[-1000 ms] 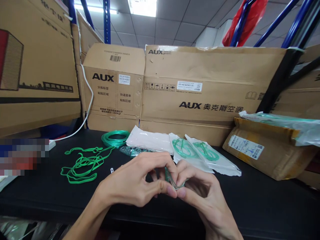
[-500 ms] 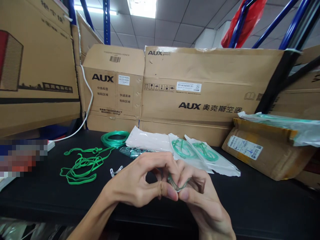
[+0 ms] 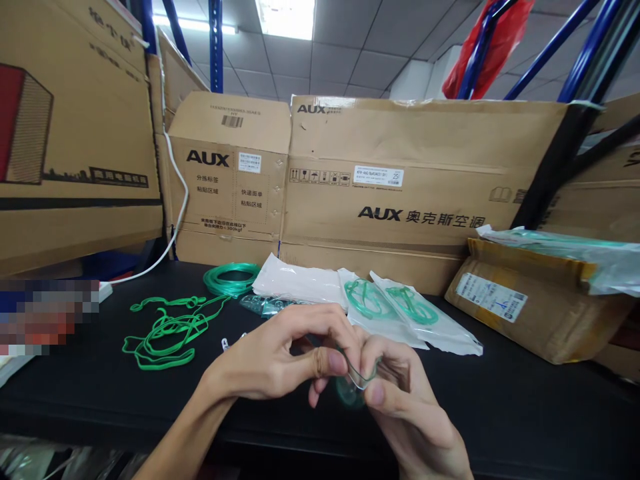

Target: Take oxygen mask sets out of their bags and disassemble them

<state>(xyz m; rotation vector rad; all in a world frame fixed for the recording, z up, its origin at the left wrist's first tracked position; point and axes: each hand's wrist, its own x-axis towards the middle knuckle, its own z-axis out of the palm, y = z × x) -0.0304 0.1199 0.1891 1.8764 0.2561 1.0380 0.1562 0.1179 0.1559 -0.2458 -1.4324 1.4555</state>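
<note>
Tall cardboard cartons wall in a black tabletop (image 3: 525,400): a long AUX carton (image 3: 425,173) at centre, a smaller AUX carton (image 3: 227,173) beside it on the left, and a printed carton (image 3: 75,133) at far left. A white cable (image 3: 175,220) hangs down between the left cartons.

At the right edge of the tabletop lies a brown labelled parcel (image 3: 530,313) with a clear bag (image 3: 575,250) of green-tinted goods on top. Along the foot of the long carton lie a white pouch (image 3: 300,283) and two sealed bags of green tubing (image 3: 370,300), overlapping one another. To their left rests a coil of green tube (image 3: 231,277), and nearer the camera a loose tangle of green straps (image 3: 165,330).

In the foreground, above the near edge of the tabletop, the person's left hand (image 3: 270,363) and right hand (image 3: 410,413) meet, fingertips together. Both are closed on a small clear plastic piece (image 3: 357,380) with a green tint, pinched between thumbs and fingers and held clear of the surface. A small white clip (image 3: 224,343) lies on the tabletop just left of the left hand, partly hidden by it.
</note>
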